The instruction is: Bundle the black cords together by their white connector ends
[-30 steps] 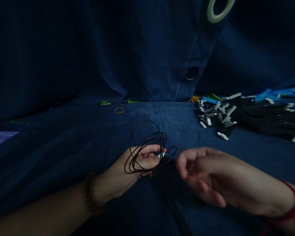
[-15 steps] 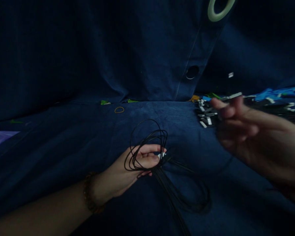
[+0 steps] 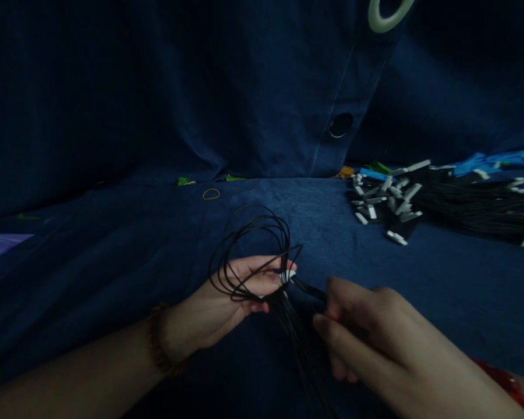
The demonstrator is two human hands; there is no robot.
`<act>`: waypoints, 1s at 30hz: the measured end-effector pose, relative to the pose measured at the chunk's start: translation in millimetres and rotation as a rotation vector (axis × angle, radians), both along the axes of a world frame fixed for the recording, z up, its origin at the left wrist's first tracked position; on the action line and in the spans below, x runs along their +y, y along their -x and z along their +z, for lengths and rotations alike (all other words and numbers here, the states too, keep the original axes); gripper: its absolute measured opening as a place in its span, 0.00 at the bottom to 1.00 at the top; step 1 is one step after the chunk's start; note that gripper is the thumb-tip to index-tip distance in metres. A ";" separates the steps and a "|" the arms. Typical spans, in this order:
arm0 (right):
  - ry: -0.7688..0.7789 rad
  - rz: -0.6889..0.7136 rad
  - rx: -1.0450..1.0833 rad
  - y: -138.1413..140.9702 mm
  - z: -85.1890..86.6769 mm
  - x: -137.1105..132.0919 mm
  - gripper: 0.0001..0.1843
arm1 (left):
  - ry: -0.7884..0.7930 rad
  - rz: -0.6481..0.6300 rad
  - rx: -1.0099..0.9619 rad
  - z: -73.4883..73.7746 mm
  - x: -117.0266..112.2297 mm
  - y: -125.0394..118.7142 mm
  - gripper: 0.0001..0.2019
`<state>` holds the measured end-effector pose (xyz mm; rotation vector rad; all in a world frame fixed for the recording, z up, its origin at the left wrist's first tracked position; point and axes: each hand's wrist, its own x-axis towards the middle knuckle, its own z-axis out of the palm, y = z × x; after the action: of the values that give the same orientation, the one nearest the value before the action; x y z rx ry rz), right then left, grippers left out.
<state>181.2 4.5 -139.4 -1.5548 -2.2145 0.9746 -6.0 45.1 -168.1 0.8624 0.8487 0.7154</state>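
Observation:
My left hand [image 3: 244, 285] is curled around a bundle of thin black cords, with several loops [image 3: 262, 219] wound over its fingers and standing up above them. Small white connector ends [image 3: 287, 275] stick out at my fingertips. My right hand [image 3: 367, 331] pinches a black cord strand [image 3: 309, 289] running out from the bundle. The long loose cord tails [image 3: 299, 331] hang down between my hands, dark and partly hidden against the blue cloth.
A heap of black cords with white connector ends [image 3: 388, 201] lies at the right, beside a blue strip [image 3: 484, 166]. A rubber band [image 3: 211, 194] rests on the dark blue cloth [image 3: 113, 262]. Behind rises a blue curtain [image 3: 244, 87] with a pale ring [image 3: 386, 14]. Purple material [image 3: 0, 244] lies at the left.
My right hand has come back from beside the heap and now pinches a cord near my left hand. The loops on my left hand have shifted slightly to the left.

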 end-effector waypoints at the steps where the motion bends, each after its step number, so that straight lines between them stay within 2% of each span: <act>1: -0.015 0.007 -0.014 -0.1 0.1 -0.2 0.12 | -0.001 -0.003 -0.002 0.0 -0.1 -0.1 0.11; 14: -0.015 -0.001 -0.022 1.5 0.0 -1.7 0.12 | -0.033 0.024 0.037 -1.4 -1.1 -0.9 0.12; 18: 0.019 -0.018 -0.007 2.1 0.1 -2.1 0.12 | -0.020 0.024 0.105 0.0 -1.9 -0.7 0.13; 25: 0.024 -0.037 0.000 3.1 4.6 -1.8 0.12 | -0.118 -0.012 0.083 -6.1 0.5 0.2 0.12; 30: 0.009 -0.047 -0.024 4.0 6.1 -1.2 0.13 | -0.184 -0.006 0.099 -4.6 -1.3 -1.1 0.11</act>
<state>177.2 3.3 -133.3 -1.6228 -2.1822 0.9589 -4.9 43.9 -172.7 1.0713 0.8772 0.7587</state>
